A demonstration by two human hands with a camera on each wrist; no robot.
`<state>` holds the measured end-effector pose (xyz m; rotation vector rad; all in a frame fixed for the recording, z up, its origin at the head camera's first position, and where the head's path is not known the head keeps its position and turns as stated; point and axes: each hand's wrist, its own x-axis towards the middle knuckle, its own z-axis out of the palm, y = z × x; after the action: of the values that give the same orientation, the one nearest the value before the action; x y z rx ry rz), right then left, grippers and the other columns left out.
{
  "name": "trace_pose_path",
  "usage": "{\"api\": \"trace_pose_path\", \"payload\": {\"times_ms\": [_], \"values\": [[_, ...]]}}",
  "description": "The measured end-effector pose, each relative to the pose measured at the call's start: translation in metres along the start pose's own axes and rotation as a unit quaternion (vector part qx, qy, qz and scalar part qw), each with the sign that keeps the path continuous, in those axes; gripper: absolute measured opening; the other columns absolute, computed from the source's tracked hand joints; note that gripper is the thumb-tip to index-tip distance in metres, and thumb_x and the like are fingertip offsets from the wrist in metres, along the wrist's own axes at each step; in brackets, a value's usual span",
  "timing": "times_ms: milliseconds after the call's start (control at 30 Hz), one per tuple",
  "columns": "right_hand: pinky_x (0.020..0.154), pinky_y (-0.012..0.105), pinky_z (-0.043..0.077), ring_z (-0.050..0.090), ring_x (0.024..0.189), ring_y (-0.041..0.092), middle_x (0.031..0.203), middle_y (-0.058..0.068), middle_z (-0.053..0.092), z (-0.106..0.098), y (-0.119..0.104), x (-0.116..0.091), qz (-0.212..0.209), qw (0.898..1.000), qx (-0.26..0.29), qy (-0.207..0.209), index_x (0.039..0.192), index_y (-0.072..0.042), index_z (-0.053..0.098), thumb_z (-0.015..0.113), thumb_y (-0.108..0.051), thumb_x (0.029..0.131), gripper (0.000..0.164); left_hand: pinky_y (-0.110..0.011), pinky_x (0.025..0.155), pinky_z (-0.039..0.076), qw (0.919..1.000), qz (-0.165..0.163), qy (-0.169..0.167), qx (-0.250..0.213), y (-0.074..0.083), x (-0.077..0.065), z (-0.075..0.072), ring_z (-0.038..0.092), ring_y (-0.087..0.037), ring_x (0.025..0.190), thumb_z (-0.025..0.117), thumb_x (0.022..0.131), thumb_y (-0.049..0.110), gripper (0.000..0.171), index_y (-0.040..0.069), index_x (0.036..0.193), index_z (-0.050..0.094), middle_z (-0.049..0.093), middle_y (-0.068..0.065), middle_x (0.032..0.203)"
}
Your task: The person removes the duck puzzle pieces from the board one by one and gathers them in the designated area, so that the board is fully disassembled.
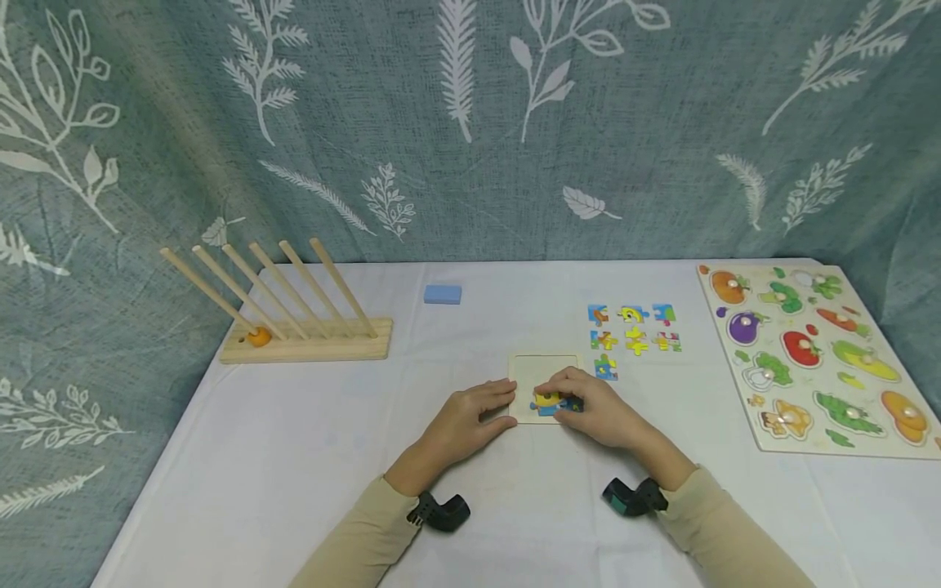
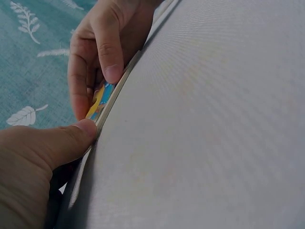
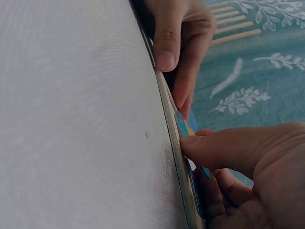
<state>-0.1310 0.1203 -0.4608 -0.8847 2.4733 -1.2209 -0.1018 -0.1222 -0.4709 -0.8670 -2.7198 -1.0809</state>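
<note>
A small square puzzle tray (image 1: pixel 544 367) lies on the table, with yellow and blue jigsaw pieces (image 1: pixel 546 406) at its near side. My left hand (image 1: pixel 470 416) rests against the tray's left edge, fingertips and thumb touching the rim. Over the tray's near right part, my right hand (image 1: pixel 599 411) pinches a jigsaw piece between thumb and fingers, the piece largely hidden. In the left wrist view, the right thumb comes down beside the blue and yellow pieces (image 2: pixel 98 101). Several loose jigsaw pieces (image 1: pixel 635 340) lie in rows to the right, beyond the right hand.
A vegetable peg board (image 1: pixel 801 392) takes up the table's right side. At the left stands a wooden base with several upright rods (image 1: pixel 309 351), an orange bead (image 1: pixel 259 336) low on one. A blue block (image 1: pixel 443 295) lies near the back edge. Behind hangs a leaf-patterned curtain (image 1: pixel 412 98).
</note>
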Motion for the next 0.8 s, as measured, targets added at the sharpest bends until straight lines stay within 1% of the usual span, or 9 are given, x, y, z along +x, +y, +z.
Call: {"api": "trace_pose_path", "payload": {"times_ms": [133,300,433,533,667,733,800], "values": [[0.094,0.035,0.049,0.056,0.108,0.02,0.115,0.003,0.06,0.0,0.001,0.0,-0.005,1.0,0.007,0.008,0.121,-0.008,0.064,0.066,-0.005,0.087,0.035,-0.036,0.101,0.048,1.0,-0.001,0.001,-0.004,0.0,0.0,0.0,0.057,-0.024,0.121,0.073,0.083,0.021,0.041,-0.001,0.117,0.066,0.062,-0.011,0.126],[0.093,0.034,0.049,0.056,0.11,0.022,0.117,0.005,0.06,-0.001,0.003,0.0,0.0,1.0,0.018,0.016,0.122,-0.008,0.064,0.067,-0.007,0.087,0.035,-0.037,0.101,0.049,1.0,0.002,0.002,-0.003,0.0,0.0,0.0,0.057,-0.025,0.12,0.073,0.083,0.021,0.04,-0.001,0.117,0.066,0.062,-0.011,0.126],[0.089,0.03,0.05,0.056,0.106,0.019,0.119,0.006,0.061,-0.004,0.002,0.0,0.006,1.0,0.017,0.025,0.122,-0.008,0.064,0.067,-0.009,0.087,0.035,-0.036,0.101,0.049,1.0,0.001,0.0,0.0,0.0,0.0,0.0,0.057,-0.024,0.12,0.073,0.084,0.021,0.041,-0.001,0.117,0.066,0.062,-0.011,0.126],[0.086,0.028,0.05,0.056,0.102,0.017,0.118,0.005,0.062,-0.008,-0.001,0.0,0.01,0.999,0.014,0.04,0.121,-0.009,0.065,0.068,-0.008,0.087,0.034,-0.035,0.101,0.049,1.0,0.002,0.0,-0.001,-0.001,0.0,0.001,0.057,-0.023,0.12,0.073,0.083,0.021,0.041,-0.001,0.117,0.066,0.063,-0.011,0.126],[0.092,0.03,0.051,0.057,0.108,0.019,0.119,0.004,0.062,-0.018,-0.001,-0.002,0.021,0.998,0.011,0.064,0.119,-0.009,0.066,0.067,-0.006,0.087,0.033,-0.034,0.101,0.049,1.0,0.0,0.003,-0.001,-0.001,0.0,0.001,0.057,-0.022,0.12,0.074,0.083,0.02,0.041,-0.001,0.117,0.066,0.063,-0.01,0.125],[0.095,0.033,0.051,0.057,0.112,0.021,0.119,0.005,0.062,-0.023,0.0,-0.003,0.028,0.997,0.01,0.074,0.119,-0.009,0.066,0.067,-0.005,0.087,0.032,-0.034,0.101,0.048,1.0,-0.002,0.004,-0.002,-0.001,0.0,0.001,0.057,-0.022,0.12,0.074,0.083,0.02,0.041,-0.001,0.117,0.066,0.063,-0.01,0.125],[0.096,0.035,0.051,0.057,0.112,0.022,0.119,0.005,0.062,-0.029,0.001,-0.005,0.037,0.996,0.008,0.084,0.119,-0.008,0.066,0.067,-0.004,0.086,0.033,-0.034,0.102,0.048,1.0,-0.005,0.005,-0.003,-0.001,-0.001,0.001,0.057,-0.022,0.12,0.074,0.082,0.02,0.041,-0.001,0.117,0.066,0.063,-0.01,0.125]]}}
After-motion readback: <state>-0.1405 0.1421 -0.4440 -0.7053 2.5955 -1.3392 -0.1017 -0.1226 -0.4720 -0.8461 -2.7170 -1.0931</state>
